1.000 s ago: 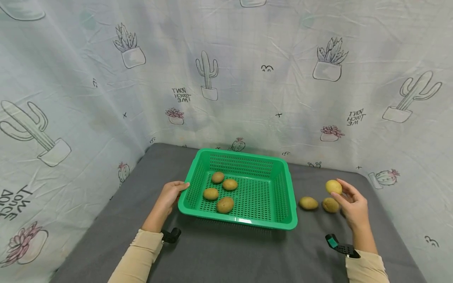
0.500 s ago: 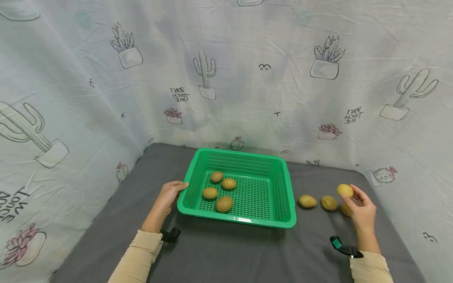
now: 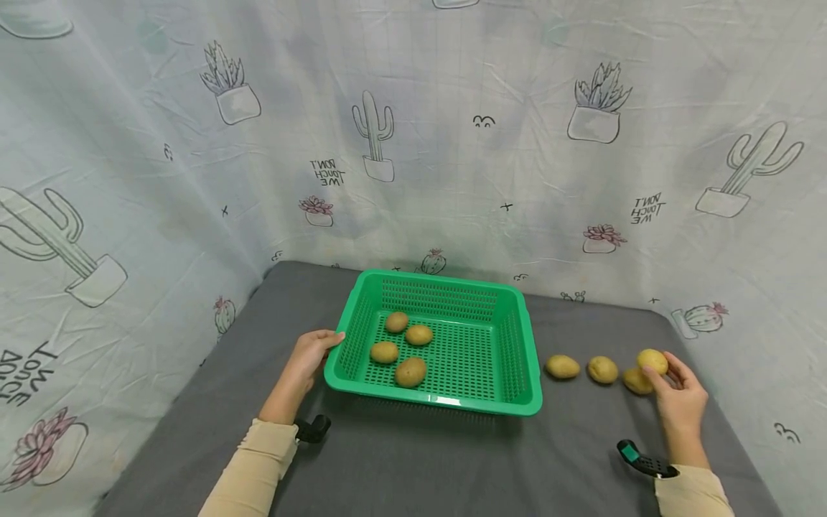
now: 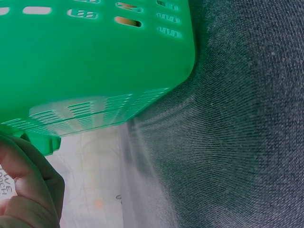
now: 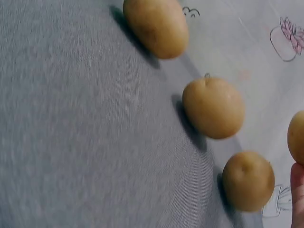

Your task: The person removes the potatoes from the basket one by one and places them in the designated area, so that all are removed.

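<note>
My left hand (image 3: 311, 360) grips the left rim of a green plastic basket (image 3: 446, 281), thumb on top and fingers curled beneath, as the left wrist view also shows. Four-sided and slotted, the basket holds several potatoes (image 3: 410, 373) in its left half. My right hand (image 3: 683, 396) pinches a yellow potato (image 3: 652, 361) between thumb and fingers, raised off the cloth. Below it and partly hidden lies another potato (image 3: 637, 382). Left of that, a round potato (image 3: 603, 370) and a longer potato (image 3: 562, 367) lie in a row beside the basket.
A dark grey cloth (image 3: 413, 459) covers the table. A pale curtain (image 3: 439, 143) with cactus drawings hangs behind and along both sides. Each wrist wears a black camera strap (image 3: 646, 462).
My right hand has moved right and a little lower with the pinched potato, from above the round potato to above the rightmost one. My left hand keeps its grip on the basket.
</note>
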`<state>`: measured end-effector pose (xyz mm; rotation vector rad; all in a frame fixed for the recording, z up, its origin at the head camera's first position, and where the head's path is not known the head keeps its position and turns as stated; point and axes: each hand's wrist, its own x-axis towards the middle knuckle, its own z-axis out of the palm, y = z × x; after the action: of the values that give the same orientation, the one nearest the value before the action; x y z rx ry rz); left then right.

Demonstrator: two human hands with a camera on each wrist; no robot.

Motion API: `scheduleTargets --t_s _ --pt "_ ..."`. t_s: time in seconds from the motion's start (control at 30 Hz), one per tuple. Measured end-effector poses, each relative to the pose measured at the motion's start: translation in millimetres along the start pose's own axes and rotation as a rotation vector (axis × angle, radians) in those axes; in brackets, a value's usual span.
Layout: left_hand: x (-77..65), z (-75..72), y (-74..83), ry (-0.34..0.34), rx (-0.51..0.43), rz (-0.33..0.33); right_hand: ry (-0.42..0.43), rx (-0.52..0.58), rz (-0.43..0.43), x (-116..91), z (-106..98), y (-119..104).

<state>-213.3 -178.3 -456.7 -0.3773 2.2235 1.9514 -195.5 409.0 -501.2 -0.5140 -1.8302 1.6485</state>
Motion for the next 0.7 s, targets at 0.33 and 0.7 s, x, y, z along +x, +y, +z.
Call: scheduleTargets --t_s 0.33,0.7 --pt "1.7 0.4 -1.9 0.005 -0.009 -0.003 0.063 -0.051 0.081 2 -19 16" --pt "2.3 0.4 -2.8 0.012 0.001 -0.011 0.104 -0.053 0.179 7 -34 29"
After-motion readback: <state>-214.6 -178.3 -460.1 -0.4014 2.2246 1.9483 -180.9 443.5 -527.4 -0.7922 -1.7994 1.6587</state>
